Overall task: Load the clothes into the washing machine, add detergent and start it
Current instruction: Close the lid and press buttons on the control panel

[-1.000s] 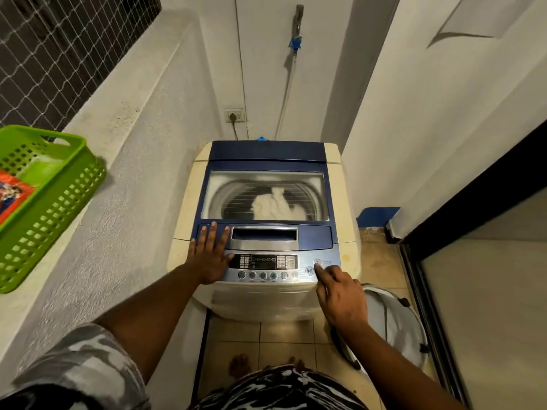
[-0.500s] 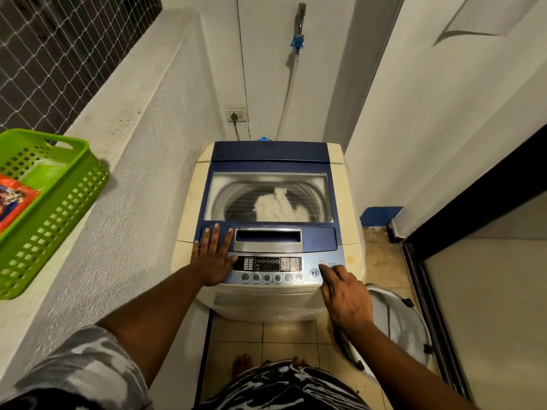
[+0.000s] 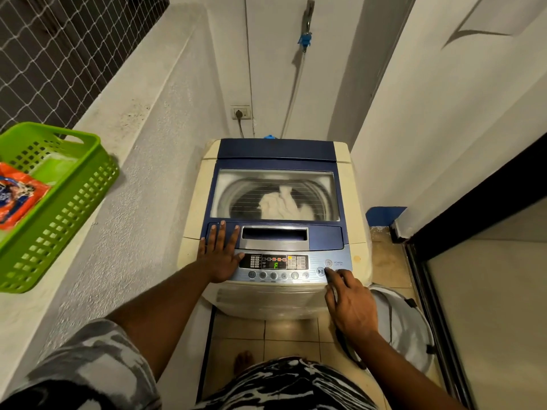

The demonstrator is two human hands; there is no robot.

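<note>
Pressing flat, open left hand (image 3: pixel 220 255) at washing machine (image 3: pixel 278 232) panel edge; right hand (image 3: pixel 350 303) forefinger extended, apparently touching start button (image 3: pixel 320 271), holding nothing.

Home laundry nook on a narrow, enclosed balcony. Fittings: top-loading washing machine (image 3: pixel 276 220) set between rough plastered walls, wall socket (image 3: pixel 241 112) with plug behind it, wall tap with hose (image 3: pixel 305 39), tiled floor (image 3: pixel 291 332), wire-netted opening (image 3: pixel 65 45) above a ledge. Sundries: green plastic basket (image 3: pixel 68 184) holding an orange packet (image 3: pixel 17 196), laundry hamper (image 3: pixel 405 324) on the floor.
</note>
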